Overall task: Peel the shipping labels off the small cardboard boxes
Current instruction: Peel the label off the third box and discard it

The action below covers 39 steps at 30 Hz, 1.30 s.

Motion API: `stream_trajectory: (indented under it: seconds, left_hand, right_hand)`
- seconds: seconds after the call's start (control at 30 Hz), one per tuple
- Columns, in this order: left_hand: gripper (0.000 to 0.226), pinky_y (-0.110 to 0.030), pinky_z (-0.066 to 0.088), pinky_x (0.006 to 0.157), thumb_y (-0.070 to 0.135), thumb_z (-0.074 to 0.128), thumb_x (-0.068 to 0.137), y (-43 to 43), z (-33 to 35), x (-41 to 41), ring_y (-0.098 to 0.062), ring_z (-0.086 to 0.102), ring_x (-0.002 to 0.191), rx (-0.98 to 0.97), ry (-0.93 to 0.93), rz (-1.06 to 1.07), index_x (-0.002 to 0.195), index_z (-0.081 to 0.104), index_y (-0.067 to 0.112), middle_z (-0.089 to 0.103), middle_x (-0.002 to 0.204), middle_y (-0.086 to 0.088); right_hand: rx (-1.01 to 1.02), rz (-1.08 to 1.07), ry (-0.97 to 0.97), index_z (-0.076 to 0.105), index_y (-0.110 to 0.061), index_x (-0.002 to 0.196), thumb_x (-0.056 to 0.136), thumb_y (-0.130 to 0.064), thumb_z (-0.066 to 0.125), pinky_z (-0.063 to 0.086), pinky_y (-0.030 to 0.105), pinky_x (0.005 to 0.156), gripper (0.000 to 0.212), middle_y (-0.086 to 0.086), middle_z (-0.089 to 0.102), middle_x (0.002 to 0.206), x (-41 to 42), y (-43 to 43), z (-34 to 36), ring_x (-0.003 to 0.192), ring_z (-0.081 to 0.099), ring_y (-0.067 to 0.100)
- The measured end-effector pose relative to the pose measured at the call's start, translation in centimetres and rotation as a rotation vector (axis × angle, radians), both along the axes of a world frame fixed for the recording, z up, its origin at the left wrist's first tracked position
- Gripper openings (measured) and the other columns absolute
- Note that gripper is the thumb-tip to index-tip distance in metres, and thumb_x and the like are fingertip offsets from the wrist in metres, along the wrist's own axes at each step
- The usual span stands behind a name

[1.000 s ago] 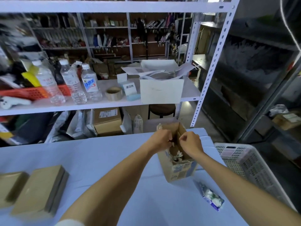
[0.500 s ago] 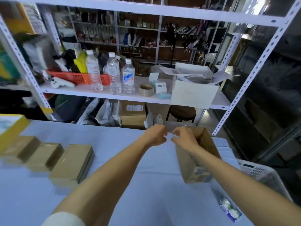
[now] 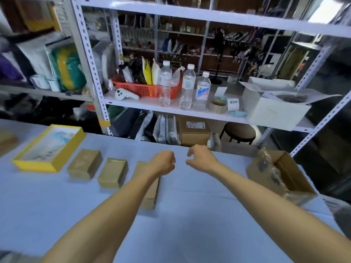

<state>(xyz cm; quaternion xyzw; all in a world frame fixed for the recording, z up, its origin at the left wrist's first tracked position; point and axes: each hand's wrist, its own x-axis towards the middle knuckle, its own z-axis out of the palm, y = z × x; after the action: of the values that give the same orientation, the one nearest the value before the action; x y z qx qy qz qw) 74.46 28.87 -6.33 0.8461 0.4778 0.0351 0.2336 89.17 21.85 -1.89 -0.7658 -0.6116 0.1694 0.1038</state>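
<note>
Boxes for the labels are lying in a row on the pale blue surface: the nearest small cardboard box (image 3: pixel 150 194) is sitting partly under the left forearm towards the middle, with a second small box (image 3: pixel 113 172) and a third small box (image 3: pixel 85 164) beyond it towards the left edge. No label is showing on their tops, so it may be on a hidden face.

Both hands are hovering over the middle of the surface, holding nothing. The left hand (image 3: pixel 164 163) is curling into a loose fist just above the nearest box, and the right hand (image 3: pixel 199 158) is half open with thumb and fingers bent, a small gap apart from the left.

To do this step well, the left hand should be settling on the nearest box and turning it until a label corner is showing, while the right is lifting that corner with a nail and pulling low and slow so the paper is not tearing.

At the right edge an open cardboard box (image 3: pixel 284 173) is lying tipped with clear plastic (image 3: pixel 266 164) spilling out. Further back a yellow tray (image 3: pixel 48 147) is resting near the far left corner.

Half a second ago the right hand was gripping that open box's rim; now both hands are coming away from it, and the view is swinging left, bringing the yellow tray fully into sight.
</note>
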Motion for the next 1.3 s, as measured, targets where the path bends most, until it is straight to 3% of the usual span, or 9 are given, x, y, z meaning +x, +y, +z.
stream_trajectory:
  seconds: [0.23, 0.47, 0.7, 0.83, 0.97, 1.07, 1.1, 1.17, 1.3]
  left_hand:
    - [0.027, -0.035, 0.049, 0.086, 0.01, 0.049, 0.085, 1.4, 0.6, -3.3, -0.024, 0.057, 0.108, 0.019, -0.039, 0.002, 0.108, 0.062, 0.015, 0.062, 0.118, -0.004]
    - [0.026, -0.037, 0.05, 0.088, 0.008, 0.052, 0.082, 3.4, -0.9, -10.0, -0.027, 0.059, 0.106, -0.025, -0.022, 0.094, 0.104, 0.064, 0.013, 0.065, 0.112, -0.007]
    - [0.025, -0.037, 0.051, 0.088, 0.008, 0.052, 0.083, 9.1, -1.7, -16.5, -0.027, 0.059, 0.105, -0.026, 0.01, 0.009, 0.105, 0.064, 0.012, 0.065, 0.113, -0.007]
    - [0.019, -0.034, 0.05, 0.08, 0.009, 0.053, 0.083, 11.0, -2.4, -19.8, -0.027, 0.061, 0.102, -0.042, -0.013, -0.043, 0.098, 0.065, 0.01, 0.068, 0.11, -0.008]
    - [0.017, -0.03, 0.043, 0.072, 0.004, 0.051, 0.079, 11.2, -3.8, -21.5, -0.027, 0.059, 0.091, -0.114, 0.013, -0.073, 0.085, 0.065, 0.013, 0.065, 0.095, -0.005]
    - [0.022, -0.029, 0.037, 0.068, 0.002, 0.051, 0.072, 10.4, -5.0, -21.4, -0.019, 0.041, 0.069, -0.167, -0.001, -0.109, 0.071, 0.05, 0.024, 0.046, 0.074, -0.003]
    - [0.023, -0.027, 0.036, 0.068, 0.002, 0.053, 0.073, 10.2, -5.5, -21.2, -0.019, 0.04, 0.07, -0.206, -0.022, -0.104, 0.074, 0.051, 0.025, 0.045, 0.075, -0.003]
    - [0.02, -0.03, 0.047, 0.074, 0.005, 0.061, 0.078, 9.4, -6.6, -20.7, -0.025, 0.055, 0.08, -0.278, -0.065, -0.071, 0.092, 0.064, 0.02, 0.061, 0.089, -0.007]
    - [0.035, -0.035, 0.048, 0.089, 0.02, 0.067, 0.084, 7.2, -9.3, -18.6, -0.031, 0.06, 0.109, -0.384, -0.051, 0.037, 0.114, 0.058, 0.004, 0.062, 0.119, -0.015]
  right_hand:
    - [-0.012, -0.019, -0.001, 0.06, -0.007, 0.121, 0.086, -0.021, 0.059, 0.052, 0.037, 0.09, 0.038, 0.01, 0.059, 0.128, -3.7, 0.8, -0.4, 0.113, 0.057, 0.026]
    - [-0.091, -0.068, 0.025, 0.057, 0.008, 0.118, 0.081, -0.015, 0.06, 0.049, 0.053, 0.096, 0.044, 0.024, 0.06, 0.124, -7.3, 1.7, -2.4, 0.115, 0.057, 0.038]
    - [-0.085, -0.18, 0.072, 0.055, 0.01, 0.12, 0.083, -0.014, 0.062, 0.049, 0.053, 0.095, 0.045, 0.027, 0.058, 0.124, -13.3, 5.0, -3.3, 0.115, 0.055, 0.041]
    - [-0.179, -0.234, 0.055, 0.056, 0.001, 0.117, 0.084, -0.021, 0.066, 0.051, 0.044, 0.091, 0.041, 0.018, 0.06, 0.119, -16.6, 5.6, -4.9, 0.108, 0.058, 0.032]
    - [-0.25, -0.268, 0.048, 0.056, -0.002, 0.118, 0.083, -0.024, 0.069, 0.051, 0.04, 0.091, 0.044, 0.015, 0.058, 0.122, -19.1, 5.8, -6.9, 0.11, 0.058, 0.031]
    - [-0.278, -0.286, 0.032, 0.056, -0.002, 0.12, 0.084, -0.024, 0.069, 0.051, 0.039, 0.091, 0.044, 0.015, 0.058, 0.124, -20.2, 6.3, -7.9, 0.111, 0.058, 0.031]
    - [-0.275, -0.299, 0.035, 0.056, -0.002, 0.119, 0.085, -0.023, 0.068, 0.051, 0.038, 0.09, 0.043, 0.015, 0.058, 0.124, -20.2, 6.3, -8.2, 0.111, 0.058, 0.031]
    - [-0.259, -0.324, 0.045, 0.054, -0.001, 0.119, 0.086, -0.021, 0.067, 0.05, 0.037, 0.086, 0.041, 0.015, 0.056, 0.123, -19.8, 6.3, -8.8, 0.109, 0.057, 0.031]
    - [-0.286, -0.443, 0.078, 0.044, -0.001, 0.121, 0.086, -0.023, 0.066, 0.044, 0.034, 0.076, 0.047, 0.018, 0.051, 0.124, -18.2, 5.0, -11.0, 0.109, 0.056, 0.035]
